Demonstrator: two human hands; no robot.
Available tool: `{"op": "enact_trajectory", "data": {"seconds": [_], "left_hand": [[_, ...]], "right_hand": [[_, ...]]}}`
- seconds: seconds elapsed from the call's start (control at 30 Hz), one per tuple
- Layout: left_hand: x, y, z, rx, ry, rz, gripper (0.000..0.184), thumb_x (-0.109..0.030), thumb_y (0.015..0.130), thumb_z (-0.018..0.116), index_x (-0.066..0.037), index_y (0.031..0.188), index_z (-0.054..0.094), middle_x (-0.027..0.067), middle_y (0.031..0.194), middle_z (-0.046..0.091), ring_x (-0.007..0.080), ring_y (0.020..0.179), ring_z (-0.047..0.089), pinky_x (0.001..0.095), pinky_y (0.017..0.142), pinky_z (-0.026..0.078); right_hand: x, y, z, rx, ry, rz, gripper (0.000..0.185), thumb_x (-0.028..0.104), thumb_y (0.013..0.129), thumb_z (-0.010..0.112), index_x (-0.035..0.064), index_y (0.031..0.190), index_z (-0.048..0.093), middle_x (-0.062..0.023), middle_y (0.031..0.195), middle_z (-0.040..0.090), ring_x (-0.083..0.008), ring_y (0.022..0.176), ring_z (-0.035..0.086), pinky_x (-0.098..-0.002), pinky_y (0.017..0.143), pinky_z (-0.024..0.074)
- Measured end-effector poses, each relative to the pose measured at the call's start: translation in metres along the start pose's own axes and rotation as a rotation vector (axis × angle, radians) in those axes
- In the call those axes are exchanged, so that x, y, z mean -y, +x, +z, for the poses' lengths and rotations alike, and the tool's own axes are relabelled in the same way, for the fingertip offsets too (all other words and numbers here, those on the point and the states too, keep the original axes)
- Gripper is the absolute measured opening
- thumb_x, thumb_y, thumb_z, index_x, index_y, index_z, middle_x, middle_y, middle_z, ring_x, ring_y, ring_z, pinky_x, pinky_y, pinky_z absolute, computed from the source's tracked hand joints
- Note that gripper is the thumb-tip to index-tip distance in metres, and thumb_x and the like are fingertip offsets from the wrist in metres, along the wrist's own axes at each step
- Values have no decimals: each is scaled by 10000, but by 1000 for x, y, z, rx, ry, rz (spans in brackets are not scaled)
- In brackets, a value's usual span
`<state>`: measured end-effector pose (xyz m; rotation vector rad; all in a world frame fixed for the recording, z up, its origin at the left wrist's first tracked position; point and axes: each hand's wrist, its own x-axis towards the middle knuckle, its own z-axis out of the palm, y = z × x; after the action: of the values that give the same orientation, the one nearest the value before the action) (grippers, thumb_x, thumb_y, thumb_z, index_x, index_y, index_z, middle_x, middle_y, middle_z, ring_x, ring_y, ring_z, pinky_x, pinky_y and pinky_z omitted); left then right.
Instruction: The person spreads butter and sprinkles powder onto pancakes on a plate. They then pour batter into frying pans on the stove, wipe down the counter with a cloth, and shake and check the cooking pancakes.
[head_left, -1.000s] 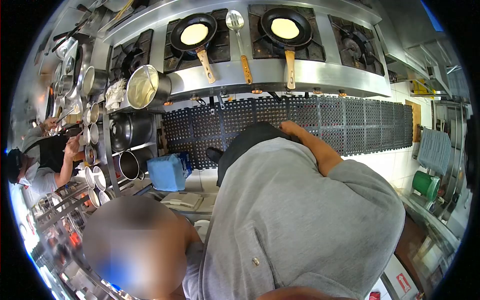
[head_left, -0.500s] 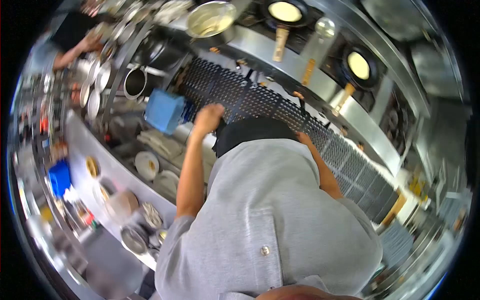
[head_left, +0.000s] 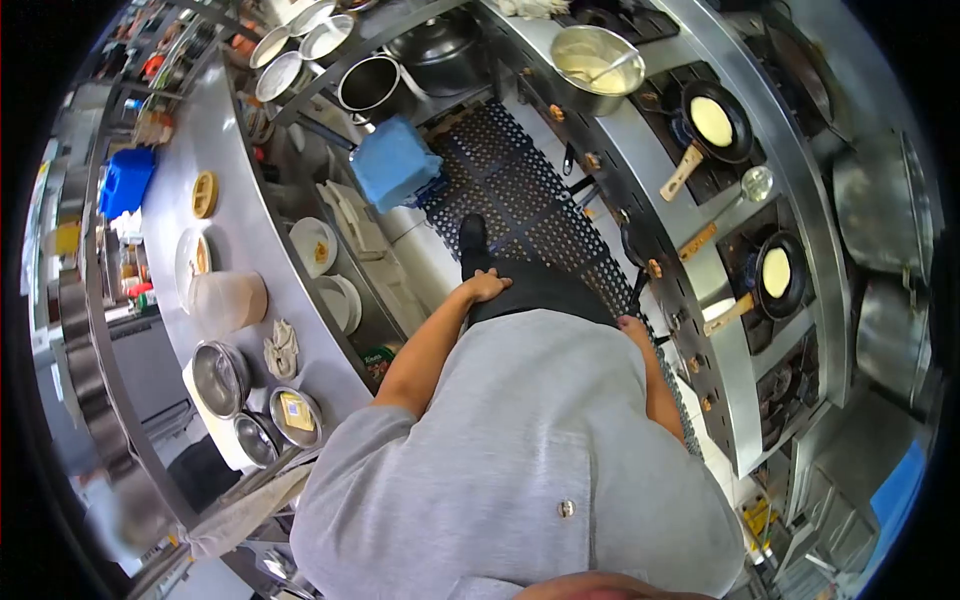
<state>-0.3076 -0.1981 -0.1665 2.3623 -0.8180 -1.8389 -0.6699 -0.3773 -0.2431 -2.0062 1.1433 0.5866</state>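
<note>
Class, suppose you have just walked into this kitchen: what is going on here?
The person stands between the stove and a steel counter. Their left hand rests at the dark clothing around their waist; their right hand is beside it on the other side, partly hidden. Neither hand is on a pan. Two pans sit over burners, each with a pale yellow round in it.

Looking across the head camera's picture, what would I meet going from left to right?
Blue tub → cloudy plastic container → light-blue box-like thing → person's left hand → steel pot → upper frying pan → large metal vessels.
</note>
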Motion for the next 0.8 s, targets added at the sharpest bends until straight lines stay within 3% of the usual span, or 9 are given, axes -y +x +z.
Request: {"op": "enact_trajectory", "data": {"seconds": [0.1, 0.2, 0.23, 0.27, 0.3, 0.4, 0.57, 0.67, 0.8], "left_hand": [[29, 10, 3, -186, -127, 157, 657, -483, 856, 430, 26, 1270, 439, 271, 1280, 443, 355, 1227, 410, 406, 1012, 337], [85, -26, -2, -384, 124, 152, 250, -241, 706, 580, -9, 725, 670, 180, 732, 650, 285, 729, 645, 411, 684, 510], [130, -12, 20, -254, -521, -50, 208, -70, 713, 461, 39, 698, 637, 171, 643, 624, 244, 584, 619, 423, 516, 485], [117, -57, 10, 44, -130, 145, 66, -97, 701, 646, -44, 662, 651, 118, 679, 647, 193, 636, 638, 350, 549, 509], [97, -102, 13, 47, -870, -55, 156, -200, 808, 626, -83, 706, 641, 53, 649, 629, 160, 581, 607, 318, 511, 490], [94, -107, 38, -25, -1340, -49, 167, -205, 867, 561, -118, 728, 594, 17, 655, 607, 126, 532, 550, 275, 500, 462], [78, -112, 41, -231, -1755, -86, 154, -147, 856, 512, -98, 744, 606, 42, 711, 634, 156, 550, 550, 290, 466, 423], [98, -100, 40, -458, -1554, -152, 196, -228, 854, 526, -74, 773, 616, 48, 678, 588, 160, 525, 507, 329, 445, 398], [145, -99, 68, -425, -1321, -125, 310, -342, 859, 545, -43, 844, 626, 44, 649, 540, 159, 476, 471, 340, 420, 388]], "right_hand": [[9, 11, 3, -85, 174, -64, 252, 247, 853, 472, 65, 931, 628, -193, 931, 625, -354, 917, 595, -419, 796, 457], [-6, 32, 15, -105, 99, -268, 272, 295, 875, 488, 55, 932, 602, -215, 914, 612, -387, 896, 579, -441, 750, 457], [13, 18, 6, -112, 97, -182, 303, 313, 891, 465, 43, 927, 596, -229, 905, 606, -398, 869, 583, -458, 723, 459], [12, 18, 8, -93, 66, -174, 348, 324, 906, 434, 13, 909, 591, -247, 899, 602, -407, 845, 590, -465, 710, 463], [8, 24, 13, -99, -20, -224, 371, 316, 910, 415, -12, 888, 586, -268, 876, 597, -414, 815, 593, -482, 691, 466], [-93, 120, 115, -92, -216, -258, 331, 241, 874, 405, -18, 826, 607, -244, 878, 618, -390, 813, 606, -492, 715, 480], [71, 25, -37, 193, -59, -33, 335, 234, 859, 402, -5, 905, 632, -234, 982, 614, -387, 903, 598, -440, 783, 480], [27, 120, -1, 127, -475, -501, 325, 234, 868, 393, 21, 967, 618, -225, 983, 614, -389, 943, 581, -459, 808, 467], [101, 112, -62, 50, -305, -491, 316, 264, 880, 392, 14, 852, 584, -220, 824, 615, -374, 770, 597, -460, 669, 470]]}}
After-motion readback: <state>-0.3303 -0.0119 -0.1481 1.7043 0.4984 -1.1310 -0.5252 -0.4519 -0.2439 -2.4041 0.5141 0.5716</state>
